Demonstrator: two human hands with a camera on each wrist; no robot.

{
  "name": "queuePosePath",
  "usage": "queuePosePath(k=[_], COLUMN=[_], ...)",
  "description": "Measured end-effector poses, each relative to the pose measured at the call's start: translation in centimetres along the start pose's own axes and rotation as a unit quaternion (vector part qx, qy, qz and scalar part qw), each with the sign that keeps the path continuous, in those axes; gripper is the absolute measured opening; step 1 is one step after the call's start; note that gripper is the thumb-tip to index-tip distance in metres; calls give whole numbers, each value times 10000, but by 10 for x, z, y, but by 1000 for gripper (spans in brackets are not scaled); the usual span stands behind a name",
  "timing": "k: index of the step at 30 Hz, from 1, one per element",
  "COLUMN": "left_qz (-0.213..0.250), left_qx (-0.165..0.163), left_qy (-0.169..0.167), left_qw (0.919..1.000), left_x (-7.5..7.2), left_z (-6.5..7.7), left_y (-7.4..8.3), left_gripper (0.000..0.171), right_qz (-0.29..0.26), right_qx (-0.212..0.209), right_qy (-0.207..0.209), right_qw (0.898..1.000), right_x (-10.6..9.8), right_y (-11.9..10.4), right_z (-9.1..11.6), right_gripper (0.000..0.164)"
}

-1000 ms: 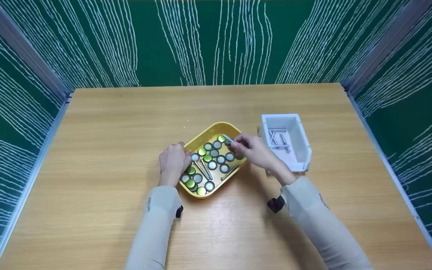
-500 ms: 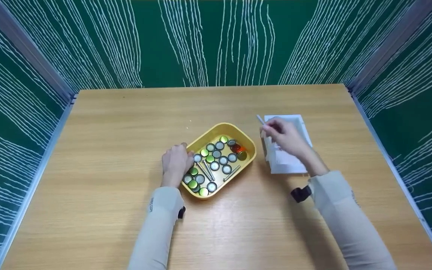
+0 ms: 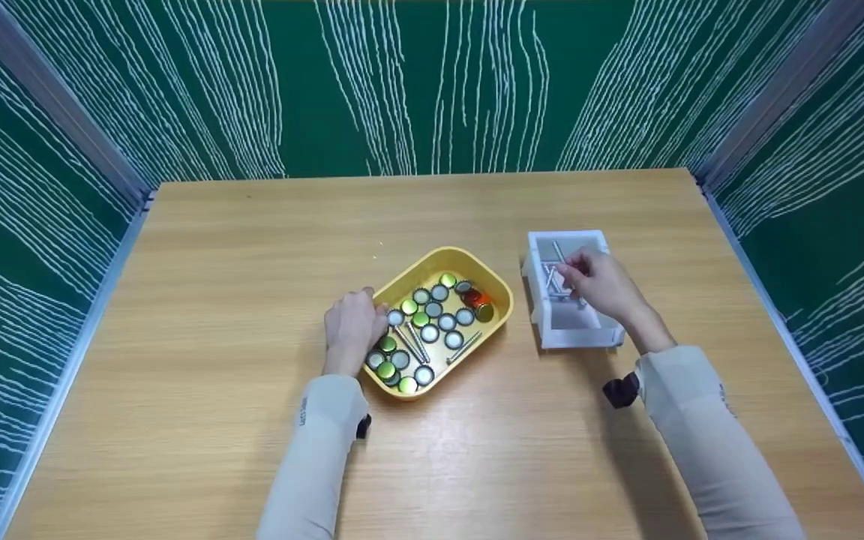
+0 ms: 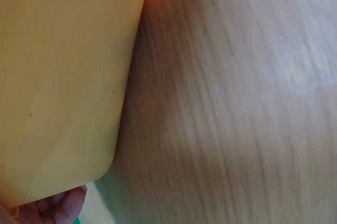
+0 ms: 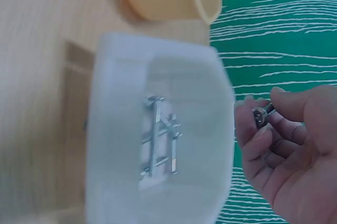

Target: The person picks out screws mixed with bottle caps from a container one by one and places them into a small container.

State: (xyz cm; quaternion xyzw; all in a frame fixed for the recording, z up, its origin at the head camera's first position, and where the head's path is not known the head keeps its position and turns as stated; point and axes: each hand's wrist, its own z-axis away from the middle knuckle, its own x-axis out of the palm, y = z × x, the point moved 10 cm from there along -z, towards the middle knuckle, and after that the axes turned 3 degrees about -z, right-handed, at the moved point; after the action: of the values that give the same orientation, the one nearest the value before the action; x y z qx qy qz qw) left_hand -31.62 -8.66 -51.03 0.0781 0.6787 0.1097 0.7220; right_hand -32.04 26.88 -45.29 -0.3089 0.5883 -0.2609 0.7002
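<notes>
My left hand [image 3: 353, 326] grips the near-left rim of a yellow tray [image 3: 441, 259]; its fingertips show under the tray's end in the left wrist view. Inside the tray lie several bottle caps [image 3: 430, 332], some green side up and some upside down, with 3 long screws [image 3: 418, 343] among them. Over a white plastic bin [image 3: 582, 338] is my right hand [image 3: 606, 285], pinching a screw [image 3: 558, 250] between thumb and fingers. In the right wrist view, the head [image 5: 259, 117] of this screw faces the camera. Several loose screws [image 5: 156, 134] lie on the bin's floor.
Both containers stand on a wooden table [image 3: 252, 255], a short gap apart, the bin to the right. Orange-red and dark gold caps [image 3: 484, 311] sit at the tray's right end. Green walls [image 3: 469, 90] with white wavy lines enclose the table's back and sides.
My right hand has carried a screw from the yellow tray rightward to the white bin, then lowered toward it. The left hand has stayed on the tray rim.
</notes>
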Motion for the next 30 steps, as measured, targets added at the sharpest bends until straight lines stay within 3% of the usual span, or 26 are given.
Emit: queuePosePath(k=[13, 21, 30], left_qz=[-3, 122, 130], left_qx=[-58, -101, -37], left_qy=[-113, -141, 6], left_qw=[9999, 9998, 9999], left_x=[2, 3, 0], left_z=[-1, -1, 1], left_y=[-1, -2, -1], left_gripper=[36, 33, 34], right_qz=[612, 976, 1172], right_qx=[448, 629, 431], right_qy=[-452, -403, -178], right_qw=[9961, 9924, 9920], right_x=[33, 46, 53], right_y=[35, 46, 48], right_z=[-1, -4, -6], right_gripper=[22, 19, 18])
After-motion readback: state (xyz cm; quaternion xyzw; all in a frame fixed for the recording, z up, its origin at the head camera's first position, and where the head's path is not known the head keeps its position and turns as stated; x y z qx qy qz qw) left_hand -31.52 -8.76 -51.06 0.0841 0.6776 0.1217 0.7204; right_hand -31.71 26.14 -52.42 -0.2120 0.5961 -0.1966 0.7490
